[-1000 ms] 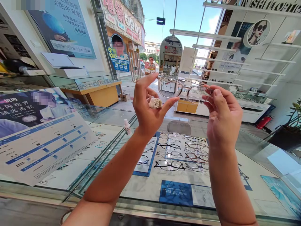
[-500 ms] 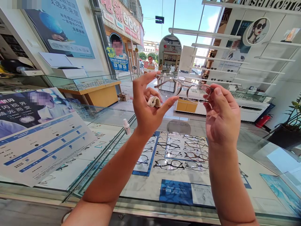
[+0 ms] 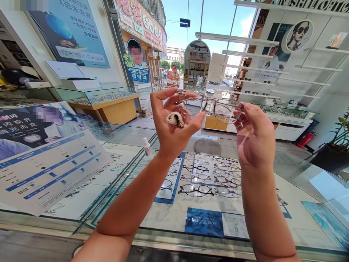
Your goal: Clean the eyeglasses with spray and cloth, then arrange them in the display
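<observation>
A pair of eyeglasses (image 3: 209, 102) with a thin, clear-looking frame is held up level above the glass display counter. My left hand (image 3: 171, 127) has its index finger at the frame's left end, the thumb stretched out below the left lens. A rolled beige cloth (image 3: 175, 119) is tucked in that same palm, partly hidden by the thumb. My right hand (image 3: 255, 134) pinches the right end of the eyeglasses between thumb and fingers. Some of its fingertips are hidden behind the palm and frame.
Beneath the glass counter top (image 3: 169, 220), several eyeglasses (image 3: 196, 190) lie in rows. A small white bottle (image 3: 147, 146) stands left of my left forearm. A printed placard (image 3: 51, 156) leans at the left. Beyond are another display case (image 3: 114, 111) and a potted plant (image 3: 334, 149).
The eyeglasses have tilted and shifted slightly left, together with both hands. The left fingers and the cloth have turned a little. My forearms have barely moved.
</observation>
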### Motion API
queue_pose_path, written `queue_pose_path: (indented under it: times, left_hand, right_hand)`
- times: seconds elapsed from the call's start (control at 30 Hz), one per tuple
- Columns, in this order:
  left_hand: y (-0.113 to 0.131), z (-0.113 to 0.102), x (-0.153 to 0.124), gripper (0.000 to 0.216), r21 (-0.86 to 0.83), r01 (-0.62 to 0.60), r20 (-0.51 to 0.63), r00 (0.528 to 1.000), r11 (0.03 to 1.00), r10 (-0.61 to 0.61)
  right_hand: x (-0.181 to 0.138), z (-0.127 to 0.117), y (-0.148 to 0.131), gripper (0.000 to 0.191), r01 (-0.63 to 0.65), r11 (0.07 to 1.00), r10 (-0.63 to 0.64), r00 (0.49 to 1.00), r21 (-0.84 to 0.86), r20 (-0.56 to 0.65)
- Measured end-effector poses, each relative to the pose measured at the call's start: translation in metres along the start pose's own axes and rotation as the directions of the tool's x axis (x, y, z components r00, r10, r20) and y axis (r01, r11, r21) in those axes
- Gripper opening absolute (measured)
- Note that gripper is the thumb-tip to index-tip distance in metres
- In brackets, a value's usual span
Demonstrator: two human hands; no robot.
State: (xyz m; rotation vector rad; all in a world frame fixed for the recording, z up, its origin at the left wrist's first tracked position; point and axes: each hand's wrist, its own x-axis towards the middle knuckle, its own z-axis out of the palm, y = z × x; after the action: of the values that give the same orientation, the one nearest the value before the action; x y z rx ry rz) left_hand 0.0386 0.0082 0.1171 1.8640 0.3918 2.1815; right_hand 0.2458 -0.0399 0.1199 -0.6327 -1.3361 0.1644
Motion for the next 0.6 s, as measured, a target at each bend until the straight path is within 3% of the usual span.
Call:
queue_pose_path:
  times: [0.1, 0.17, 0.27, 0.43, 0.6]
  left_hand:
    - [-0.004, -0.005, 0.007, 0.061, -0.125, 0.26, 0.105, 0.963, 0.957, -0.248]
    - [-0.004, -0.008, 0.013, 0.055, -0.221, 0.461, 0.272, 0.875, 0.859, -0.4]
    - [0.001, -0.01, 0.019, 0.054, -0.257, 0.664, 0.49, 0.716, 0.702, -0.497]
    - [0.01, -0.002, 0.019, 0.057, -0.292, 0.779, 0.586, 0.604, 0.555, -0.54]
    - [0.015, 0.001, 0.015, 0.061, -0.281, 0.885, 0.699, 0.453, 0.37, -0.554]
  right_hand:
    - [-0.001, 0.006, -0.006, 0.034, 0.008, 0.999, -0.008, 1.0, 0.032, 0.016]
    - [-0.002, 0.012, -0.01, 0.03, 0.03, 0.999, -0.029, 0.998, -0.011, 0.055]
    - [-0.004, 0.022, -0.016, 0.022, 0.102, 0.986, -0.085, 0.987, -0.128, 0.133]
    - [-0.006, 0.032, -0.018, 0.016, 0.18, 0.962, -0.149, 0.976, -0.206, 0.161]
    - [-0.006, 0.03, -0.019, 0.009, 0.199, 0.967, -0.173, 0.971, -0.159, 0.165]
